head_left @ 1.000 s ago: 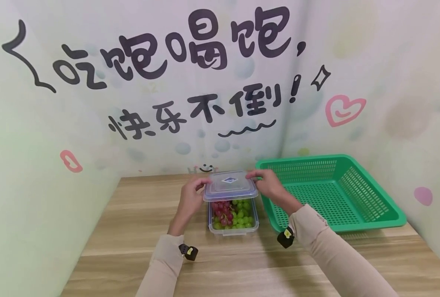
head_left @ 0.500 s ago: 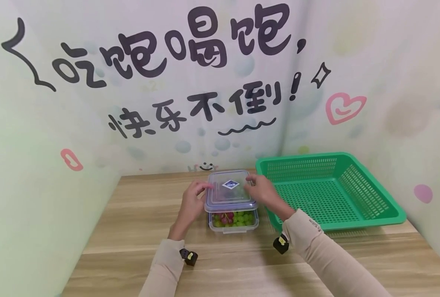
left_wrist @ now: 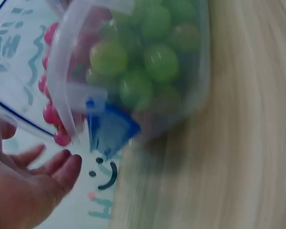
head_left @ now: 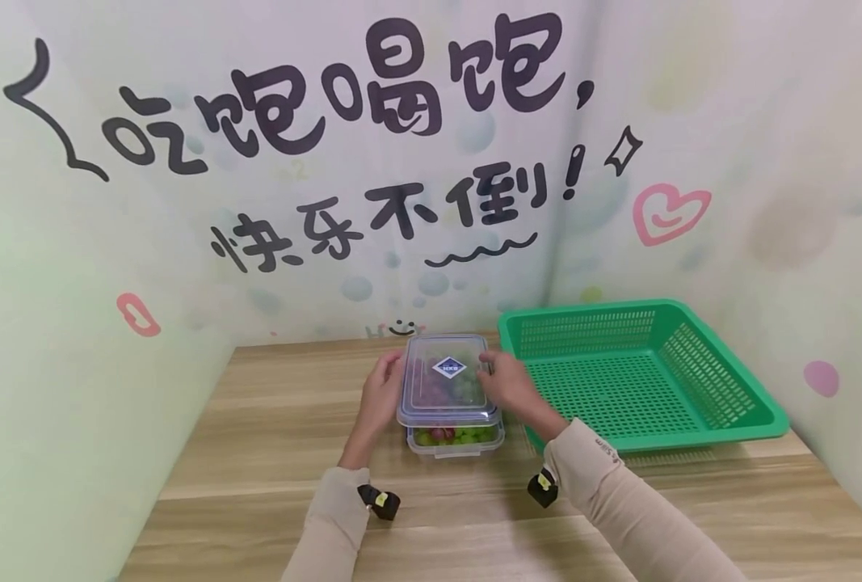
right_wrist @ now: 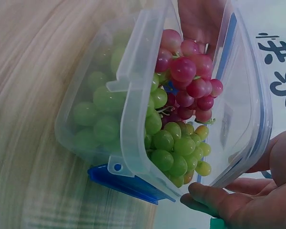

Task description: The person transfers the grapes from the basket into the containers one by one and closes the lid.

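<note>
A clear plastic food container (head_left: 467, 450) stands on the table, filled with red grapes (right_wrist: 186, 71) and green grapes (right_wrist: 174, 150). Over it slants a clear lid (head_left: 448, 392) with a blue seal; a gap at the front shows grapes beneath. My left hand (head_left: 381, 396) holds the lid's left edge, thumb above and fingers lower. At the right edge, my right hand (head_left: 510, 384) holds the lid between thumb and fingers, its fingertips near the container's rim. Blue side clips (right_wrist: 126, 183) hang unfastened on the container's sides.
A green perforated plastic basket (head_left: 758, 404) sits right of the container, close beside my right hand. Behind the wooden table (head_left: 271, 453) stands a wall sheet (head_left: 329, 299) with printed lettering.
The lid has come forward and down over the container, covering most of the grapes. Both hands have moved with it, the right a little toward me.
</note>
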Demonstrator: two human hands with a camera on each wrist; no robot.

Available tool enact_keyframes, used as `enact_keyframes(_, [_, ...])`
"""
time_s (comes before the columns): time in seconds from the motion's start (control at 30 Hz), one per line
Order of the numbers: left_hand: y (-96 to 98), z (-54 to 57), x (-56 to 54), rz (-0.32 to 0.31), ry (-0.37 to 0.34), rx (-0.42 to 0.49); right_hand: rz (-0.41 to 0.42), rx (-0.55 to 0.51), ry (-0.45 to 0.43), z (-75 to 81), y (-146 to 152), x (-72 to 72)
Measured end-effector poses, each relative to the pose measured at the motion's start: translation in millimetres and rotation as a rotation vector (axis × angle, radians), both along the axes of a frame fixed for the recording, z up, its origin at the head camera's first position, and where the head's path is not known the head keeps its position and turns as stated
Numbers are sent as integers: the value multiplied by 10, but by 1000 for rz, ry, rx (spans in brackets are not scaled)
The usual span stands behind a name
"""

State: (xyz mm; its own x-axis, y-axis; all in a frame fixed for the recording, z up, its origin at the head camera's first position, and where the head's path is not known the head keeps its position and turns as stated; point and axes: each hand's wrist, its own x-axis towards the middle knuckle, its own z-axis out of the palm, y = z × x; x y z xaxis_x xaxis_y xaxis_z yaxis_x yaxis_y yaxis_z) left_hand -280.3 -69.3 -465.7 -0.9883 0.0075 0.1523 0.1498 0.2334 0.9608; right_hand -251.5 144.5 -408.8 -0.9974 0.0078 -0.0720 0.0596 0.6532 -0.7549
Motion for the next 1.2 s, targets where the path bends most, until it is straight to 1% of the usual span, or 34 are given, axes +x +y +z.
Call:
enact_keyframes(0.07, [28,18,-5,35,-47,-22,7,11,14,-2,-10,11])
enact_keyframes(0.17, [53,40,-3,65,-63,-34,19,33,22,-2,-27,27])
enact_keyframes(0.37, [64,48,27,57,-55,-35,-2,72,50,-10,-80,55])
enact_keyframes(0.5, [91,19,45,56,-57,-32,-10,104,58,-25,-119,75])
enact_keyframes(0.6, [118,7,64,60,-39,-39,-15,120,50,-38,-138,80])
enact_keyframes(0.77, [143,8,78,79,9,-85,-35,121,32,-50,-150,71])
enact_keyframes(1.0, [157,16,89,102,8,-139,-32,116,112,-111,-156,43])
enact_keyframes(1.07, [162,10,97,105,17,-159,-46,108,127,-148,-162,34])
enact_keyframes(1.2, [182,-5,111,103,42,-179,-93,129,145,-234,-158,11])
